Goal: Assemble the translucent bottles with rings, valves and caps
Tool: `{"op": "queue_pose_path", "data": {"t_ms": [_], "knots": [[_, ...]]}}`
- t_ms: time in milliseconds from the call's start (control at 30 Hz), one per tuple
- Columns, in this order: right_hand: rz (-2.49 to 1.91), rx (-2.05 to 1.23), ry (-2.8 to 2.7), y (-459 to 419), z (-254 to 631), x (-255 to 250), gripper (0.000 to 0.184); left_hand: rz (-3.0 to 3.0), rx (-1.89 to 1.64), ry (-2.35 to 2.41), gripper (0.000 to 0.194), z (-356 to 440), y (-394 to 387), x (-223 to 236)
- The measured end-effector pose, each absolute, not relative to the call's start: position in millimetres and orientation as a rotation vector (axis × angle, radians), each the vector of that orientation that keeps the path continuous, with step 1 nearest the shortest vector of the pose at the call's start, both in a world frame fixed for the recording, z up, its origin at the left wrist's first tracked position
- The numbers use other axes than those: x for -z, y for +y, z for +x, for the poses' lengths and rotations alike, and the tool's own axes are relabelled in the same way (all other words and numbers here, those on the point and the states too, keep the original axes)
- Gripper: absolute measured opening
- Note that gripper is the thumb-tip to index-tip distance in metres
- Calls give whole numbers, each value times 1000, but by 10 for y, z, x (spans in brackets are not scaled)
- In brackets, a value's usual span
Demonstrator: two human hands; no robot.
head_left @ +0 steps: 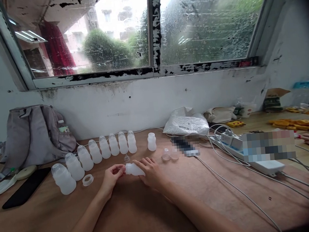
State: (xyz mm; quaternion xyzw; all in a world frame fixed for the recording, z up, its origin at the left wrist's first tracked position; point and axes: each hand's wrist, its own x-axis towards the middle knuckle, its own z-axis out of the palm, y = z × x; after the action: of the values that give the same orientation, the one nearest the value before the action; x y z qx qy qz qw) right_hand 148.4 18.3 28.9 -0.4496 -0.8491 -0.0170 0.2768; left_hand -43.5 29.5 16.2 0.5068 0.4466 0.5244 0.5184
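Frosted white bottle (134, 169) on its side, neck leftward

Milky-white held bottle (135, 169), matching white bottle row (95, 152), brown tabletop (34, 222)! Grey backpack (34, 133), red curtain (56, 48), yellow pieces (297, 124); window frame (158, 29) blotched black on white.

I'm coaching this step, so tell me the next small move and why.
Probably steady the tipped bottle with the right hand while the left hand works at its mouth end: the right wraps its body, the left is at that end, and the loose white ring lies apart.
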Motion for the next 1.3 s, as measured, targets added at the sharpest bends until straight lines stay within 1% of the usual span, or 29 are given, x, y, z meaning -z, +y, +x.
{"op": "queue_pose_path", "data": {"t_ms": [67, 167, 200, 233, 267, 333, 400, 433, 467, 533, 600, 633, 667, 700, 733, 800, 867, 900, 933, 967, 1033, 1167, 1233, 1267, 1300], "knots": [[-1159, -251, -2246, 201, 1507, -281, 51, 1294, -1285, 1023, 29, -449, 272, -203], [-1071, -786, -2177, 241, 1530, -282, 35, 1267, -1290, 865, 33, -437, 242, -256], [-1060, -886, -2136, 247, 1526, -284, 32, 1220, -1285, 817, 36, -421, 239, -253], [-1067, -914, -2085, 245, 1514, -287, 32, 1168, -1272, 792, 39, -400, 242, -234], [-1084, -876, -2042, 233, 1496, -290, 32, 1125, -1256, 793, 42, -377, 251, -200], [-1126, -686, -1992, 191, 1451, -293, 37, 1102, -1238, 849, 44, -337, 278, -105], [-1166, -532, -1990, 142, 1417, -298, 41, 1153, -1238, 905, 41, -321, 300, -20], [-1190, -528, -1994, 125, 1412, -303, 39, 1188, -1235, 906, 40, -323, 303, 1], [-1215, -595, -1990, 116, 1417, -310, 36, 1219, -1222, 888, 40, -330, 299, 2], [-1235, -920, -1936, 119, 1451, -331, 30, 1254, -1164, 818, 42, -350, 268, -53], [-1156, -1337, -1833, 136, 1491, -355, 31, 1253, -1131, 739, 43, -356, 221, -147], [-1097, -1483, -1783, 141, 1499, -363, 33, 1233, -1138, 709, 43, -349, 196, -193], [-1060, -1547, -1755, 140, 1494, -364, 34, 1198, -1150, 686, 42, -335, 173, -229], [-1062, -1509, -1760, 132, 1473, -357, 34, 1149, -1159, 668, 41, -312, 152, -254], [-1101, -1371, -1796, 117, 1438, -341, 33, 1087, -1165, 661, 41, -283, 132, -266], [-1208, -890, -1901, 67, 1340, -281, 36, 962, -1175, 698, 44, -208, 97, -258], [-1214, -430, -2002, 7, 1240, -204, 46, 890, -1244, 817, 44, -124, 61, -232], [-1190, -292, -2040, -19, 1202, -170, 50, 877, -1309, 891, 43, -83, 42, -221], [-1163, -224, -2069, -40, 1174, -143, 51, 874, -1379, 963, 40, -46, 23, -213], [-1139, -225, -2085, -55, 1156, -125, 50, 875, -1442, 1026, 37, -15, 4, -209], [-1108, -377, -2061, -61, 1149, -120, 48, 871, -1508, 1104, 31, 25, -29, -212], [-1110, -977, -1842, -21, 1165, -182, 40, 840, -1455, 1016, 23, 15, -63, -223], [-1093, -1200, -1746, -12, 1156, -209, 36, 835, -1445, 927, 20, -11, -60, -224], [-1088, -1231, -1729, -17, 1145, -214, 35, 826, -1447, 892, 20, -22, -54, -225], [-1091, -1194, -1742, -30, 1131, -212, 36, 804, -1447, 865, 20, -31, -47, -227]]}}
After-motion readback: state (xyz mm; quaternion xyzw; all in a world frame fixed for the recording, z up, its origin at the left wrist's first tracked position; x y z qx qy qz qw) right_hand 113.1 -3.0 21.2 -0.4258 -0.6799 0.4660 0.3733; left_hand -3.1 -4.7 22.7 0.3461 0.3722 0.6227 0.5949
